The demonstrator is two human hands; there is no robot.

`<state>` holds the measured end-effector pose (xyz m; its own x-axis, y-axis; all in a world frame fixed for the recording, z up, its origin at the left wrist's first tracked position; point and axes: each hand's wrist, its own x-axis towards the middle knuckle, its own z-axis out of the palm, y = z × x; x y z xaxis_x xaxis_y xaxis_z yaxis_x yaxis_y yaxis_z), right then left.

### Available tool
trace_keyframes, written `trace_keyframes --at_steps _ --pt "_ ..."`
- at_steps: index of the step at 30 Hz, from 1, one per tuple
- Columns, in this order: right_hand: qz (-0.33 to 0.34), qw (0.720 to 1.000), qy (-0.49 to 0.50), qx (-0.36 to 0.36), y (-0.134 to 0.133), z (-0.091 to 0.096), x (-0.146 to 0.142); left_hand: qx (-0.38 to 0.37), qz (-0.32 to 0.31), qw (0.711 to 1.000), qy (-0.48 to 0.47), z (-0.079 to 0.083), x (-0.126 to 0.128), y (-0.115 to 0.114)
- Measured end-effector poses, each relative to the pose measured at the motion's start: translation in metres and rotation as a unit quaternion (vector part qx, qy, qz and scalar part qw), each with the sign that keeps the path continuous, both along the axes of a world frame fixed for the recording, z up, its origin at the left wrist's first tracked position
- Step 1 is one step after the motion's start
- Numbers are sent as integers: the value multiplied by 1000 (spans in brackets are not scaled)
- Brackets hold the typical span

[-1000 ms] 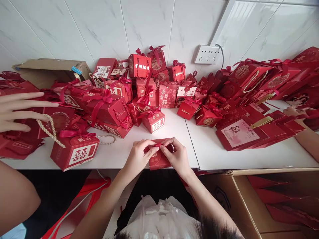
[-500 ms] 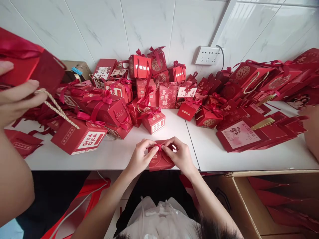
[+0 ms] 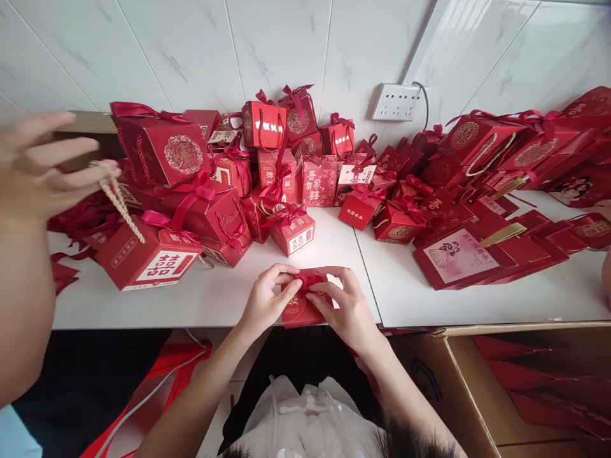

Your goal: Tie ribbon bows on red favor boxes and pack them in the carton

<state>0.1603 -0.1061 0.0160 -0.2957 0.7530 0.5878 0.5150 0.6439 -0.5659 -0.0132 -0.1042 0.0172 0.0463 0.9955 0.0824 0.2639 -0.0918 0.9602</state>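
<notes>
A small red gift box [image 3: 305, 312] with gold print sits at the table's front edge, right before me. On its top is a dark red ribbon [image 3: 309, 280], gathered into loops. My left hand [image 3: 272, 292] pinches the ribbon between thumb and fingers from the left. From the right, my right hand [image 3: 344, 302] has its thumb and fingertips on the ribbon too. Just behind stands a finished-looking red box with a bow [image 3: 293, 234]. The ribbon's knot is partly hidden by my fingers.
Red gift boxes with bows are heaped along the wall, and flat red bags [image 3: 458, 254] lie at right. A co-worker's hand [image 3: 48, 159] reaches in at left near a rope-handled box [image 3: 153, 261]. A cardboard carton [image 3: 470, 407] stands below right. A power strip [image 3: 394, 103] is on the wall.
The ribbon loops have spread under my fingers, and my right fingers have shifted. At left, the co-worker's red box now rests on the heap, out of their hand.
</notes>
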Motion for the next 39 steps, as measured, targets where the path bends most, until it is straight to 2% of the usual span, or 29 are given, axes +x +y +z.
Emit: trace_keyframes --at_steps 7,12,18,25,33,36,39 --pt "-8 994 -63 84 3 3 -3 -13 -12 1000 12 1 -5 -1" --pt "2 989 -100 112 4 4 -2 22 -18 997 65 -2 -9 1" --pt "-21 982 -126 136 5 2 0 67 5 986 150 3 -12 -1" --pt "-53 976 -174 121 4 2 12 160 31 958 237 9 -20 -9" --pt "-62 968 -218 110 3 4 26 304 80 901 300 9 -18 -28" --pt "-64 969 -217 99 1 8 31 310 85 896 306 6 -12 -37" --pt "-59 984 -167 13 -5 12 32 276 74 907 308 4 -5 -44"
